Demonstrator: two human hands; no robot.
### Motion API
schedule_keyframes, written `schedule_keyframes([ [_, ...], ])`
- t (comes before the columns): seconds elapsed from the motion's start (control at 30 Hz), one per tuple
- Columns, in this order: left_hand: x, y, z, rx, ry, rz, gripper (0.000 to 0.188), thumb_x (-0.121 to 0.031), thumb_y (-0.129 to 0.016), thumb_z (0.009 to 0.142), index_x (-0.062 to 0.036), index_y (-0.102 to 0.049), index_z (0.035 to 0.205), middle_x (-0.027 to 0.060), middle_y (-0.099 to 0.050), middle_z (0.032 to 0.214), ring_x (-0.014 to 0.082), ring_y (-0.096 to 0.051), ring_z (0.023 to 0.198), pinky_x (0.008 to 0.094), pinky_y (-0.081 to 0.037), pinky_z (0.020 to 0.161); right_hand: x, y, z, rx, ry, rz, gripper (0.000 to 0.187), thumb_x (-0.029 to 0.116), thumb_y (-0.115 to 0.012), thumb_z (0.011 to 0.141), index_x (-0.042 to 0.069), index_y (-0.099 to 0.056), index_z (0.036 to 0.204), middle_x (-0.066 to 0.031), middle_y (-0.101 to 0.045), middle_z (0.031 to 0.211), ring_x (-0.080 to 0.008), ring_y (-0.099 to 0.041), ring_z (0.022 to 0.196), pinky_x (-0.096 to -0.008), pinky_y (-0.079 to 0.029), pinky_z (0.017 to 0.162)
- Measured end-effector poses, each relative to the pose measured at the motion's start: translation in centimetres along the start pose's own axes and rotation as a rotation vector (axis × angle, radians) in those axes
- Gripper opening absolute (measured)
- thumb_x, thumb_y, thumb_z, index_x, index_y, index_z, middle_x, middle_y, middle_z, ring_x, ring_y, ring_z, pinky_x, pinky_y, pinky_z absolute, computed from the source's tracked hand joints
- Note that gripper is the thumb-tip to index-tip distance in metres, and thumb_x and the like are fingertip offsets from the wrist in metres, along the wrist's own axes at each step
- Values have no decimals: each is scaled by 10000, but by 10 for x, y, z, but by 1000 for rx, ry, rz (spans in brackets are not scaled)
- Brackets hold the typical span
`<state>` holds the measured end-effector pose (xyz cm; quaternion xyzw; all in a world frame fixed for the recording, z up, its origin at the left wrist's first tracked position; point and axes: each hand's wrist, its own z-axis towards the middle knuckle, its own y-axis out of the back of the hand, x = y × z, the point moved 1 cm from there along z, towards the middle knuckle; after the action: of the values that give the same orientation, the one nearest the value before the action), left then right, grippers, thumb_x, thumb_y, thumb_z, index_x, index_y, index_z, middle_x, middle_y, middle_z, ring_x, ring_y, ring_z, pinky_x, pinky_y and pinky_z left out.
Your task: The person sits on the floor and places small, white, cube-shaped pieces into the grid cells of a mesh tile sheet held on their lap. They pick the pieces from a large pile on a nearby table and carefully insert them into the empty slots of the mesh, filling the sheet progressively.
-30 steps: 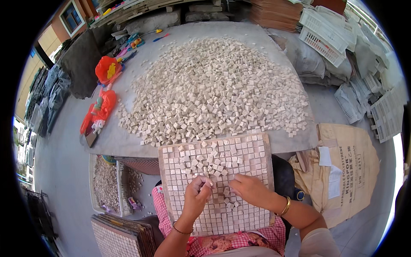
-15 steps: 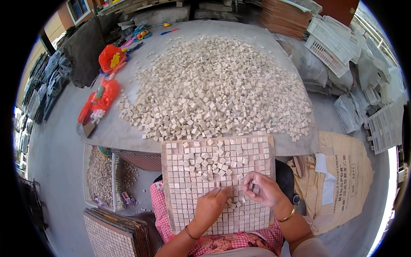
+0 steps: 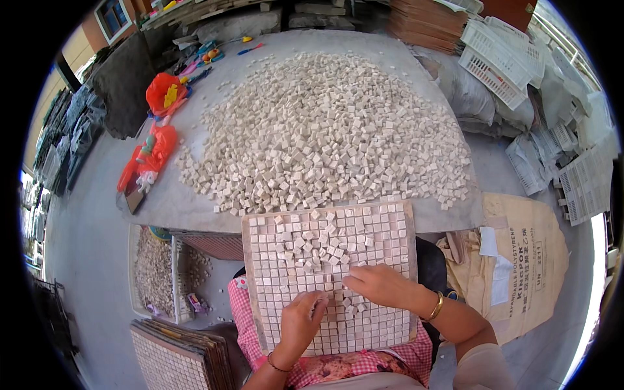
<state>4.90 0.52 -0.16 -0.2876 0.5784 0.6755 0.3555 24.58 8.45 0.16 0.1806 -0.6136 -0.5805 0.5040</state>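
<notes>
A square board point(image 3: 266, 312) rests tilted on my lap, its grid of slots largely filled with small cream stone cubes. My left hand point(image 3: 300, 322) is curled over the middle of the board, thumb and fingers pinched together; what they hold is hard to make out. Palm down, my right hand point(image 3: 380, 285) reaches in from the right, its closed fingertips at the cubes right of centre. Its palm is hidden. Several loose cubes point(image 3: 318, 244) lie heaped on the upper part of the grid. A few more loose cubes point(image 3: 353, 305) sit between and below my hands.
A wide heap of stone cubes point(image 3: 338, 130) covers the table point(image 3: 188, 211) beyond the board. Red plastic bags point(image 3: 159, 146) lie at its left. A white crate point(image 3: 174, 279) of cubes and stacked filled boards point(image 3: 172, 361) stand lower left. A tan sack point(image 3: 526, 273) lies right.
My right hand has turned from palm up, with cubes in its fingers, to palm down, and moved left. My left hand has drawn back slightly left and curled up.
</notes>
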Motion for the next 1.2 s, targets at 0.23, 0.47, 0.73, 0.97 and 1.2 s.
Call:
schedule_keyframes([
  [0.23,-24,-24,-2,142,-180,146,183,-52,-669,756,-44,-649,938,81,-576,699,240,-596,621,332,-473,514,-10,10,-8,-89,-48,351,156,167,-600,855,45,-508,886,-77,-514,809,-189,-540,592,-271,-416,458],
  [0.47,-27,-46,8,263,-365,274,269,-62,-630,754,-53,-612,1023,55,-540,703,212,-563,629,321,-469,533,7,20,-61,-404,-351,1941,357,302,-654,866,49,-450,1012,-52,-496,901,-50,-383,588,-176,-305,467],
  [0.73,0,8,22,206,568,-1350,120,-145,-581,862,-43,-518,879,52,-546,795,115,-491,607,202,-363,496,13,3,-58,-204,-305,956,214,249,-640,866,41,-660,915,-24,-561,790,-111,-485,605,-240,-387,546],
  [0.97,27,29,-10,159,685,-1665,246,-235,-580,875,11,-566,875,78,-523,766,113,-434,536,211,-343,428,49,-16,-38,-149,-332,231,193,211,-696,759,97,-624,897,-53,-568,767,-242,-590,659,-344,-480,573],
  [1.2,8,-5,-26,257,-127,-51,204,-123,-607,831,-54,-669,1012,47,-598,787,143,-523,544,271,-430,464,49,-2,-39,-193,-508,201,231,200,-714,741,95,-610,919,-47,-577,766,-220,-598,664,-328,-487,579],
])
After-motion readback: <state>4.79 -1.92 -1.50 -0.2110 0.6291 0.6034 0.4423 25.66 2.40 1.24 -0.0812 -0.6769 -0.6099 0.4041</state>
